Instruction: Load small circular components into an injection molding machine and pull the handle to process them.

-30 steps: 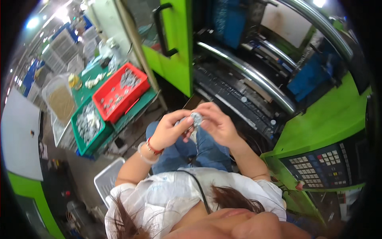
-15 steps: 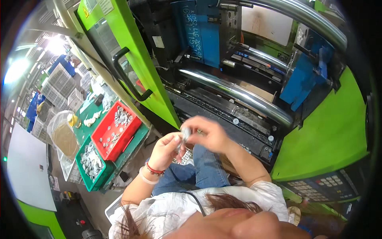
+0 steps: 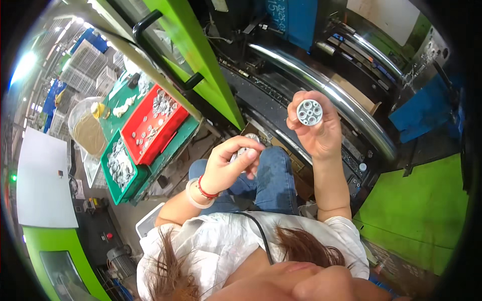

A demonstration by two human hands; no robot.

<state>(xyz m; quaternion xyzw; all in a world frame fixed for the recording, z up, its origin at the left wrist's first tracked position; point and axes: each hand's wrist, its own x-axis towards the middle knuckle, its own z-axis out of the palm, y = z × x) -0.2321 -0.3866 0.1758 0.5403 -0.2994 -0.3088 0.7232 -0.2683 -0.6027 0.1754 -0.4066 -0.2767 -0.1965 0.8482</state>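
Right hand (image 3: pixel 323 134) — fingers bent, gripping round grey part (image 3: pixel 309 112) | left hand (image 3: pixel 229 161) — curled about partly hidden grey pieces (image 3: pixel 240 153)

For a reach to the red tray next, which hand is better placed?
Probably the left hand: it is nearer the red tray, though its grip holds a partly hidden grey piece. The right hand is farther off, out to the right, holding a round grey part.
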